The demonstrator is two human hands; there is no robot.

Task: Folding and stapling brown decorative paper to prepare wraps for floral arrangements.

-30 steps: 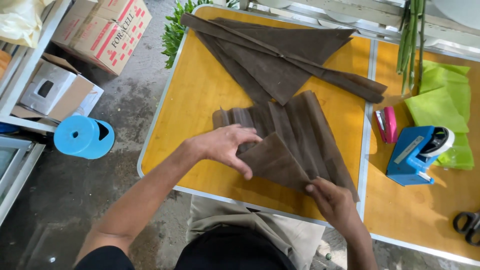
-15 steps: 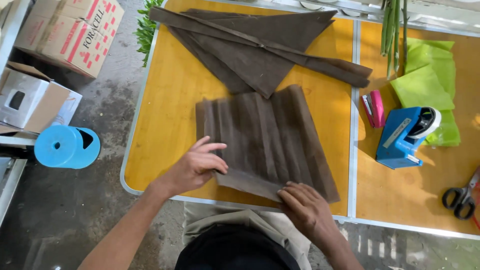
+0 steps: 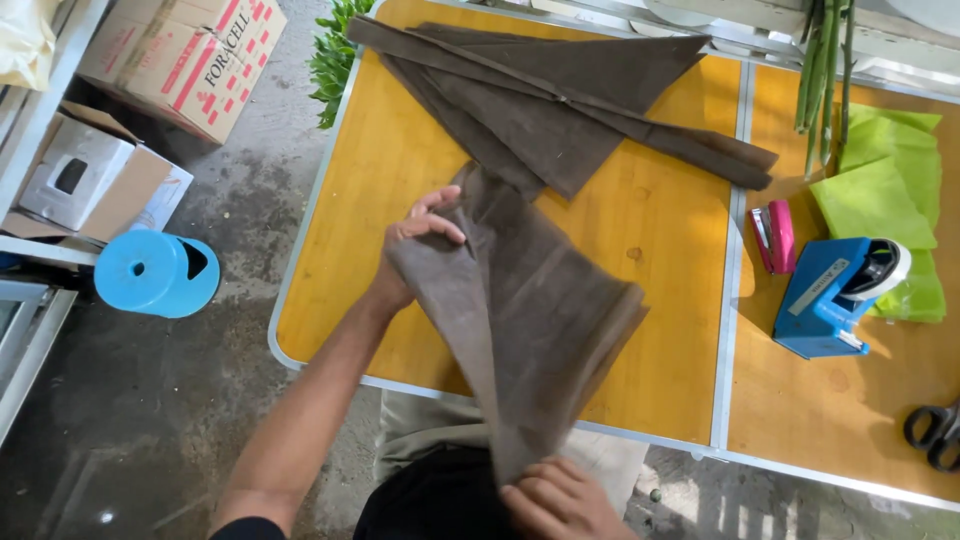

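The workspace is a yellow-topped folding table (image 3: 400, 180) with a metal rim, standing on a stained concrete floor (image 3: 150, 420). At the centre of the table the person holds up a brown pleated sheet (image 3: 530, 300), lifted off the surface and gathered toward its lower end. The left hand (image 3: 420, 235) grips the sheet's upper left corner, fingers curled over the edge and thumb pressed on the material. The right hand (image 3: 560, 500), at six o'clock of the sheet and close to the person's body, is closed around the gathered lower end, pinching the pleats together. At twelve o'clock of the held sheet, a stack of brown triangular folded sheets (image 3: 560, 100) lies flat on the table, its nearest point just beside the held sheet's top edge. At three o'clock, well apart, lie a pink stapler (image 3: 775, 235) and a blue tape dispenser (image 3: 835, 295), the dispenser touching a pile of light green sheets (image 3: 880, 190). Green stems (image 3: 825, 70) lie at one o'clock. Black scissors (image 3: 935, 430) sit at the table's right edge, partly cut off. On the floor at nine o'clock stands a blue plastic stool (image 3: 155, 270), with cardboard boxes (image 3: 180, 50) beyond it at ten o'clock.
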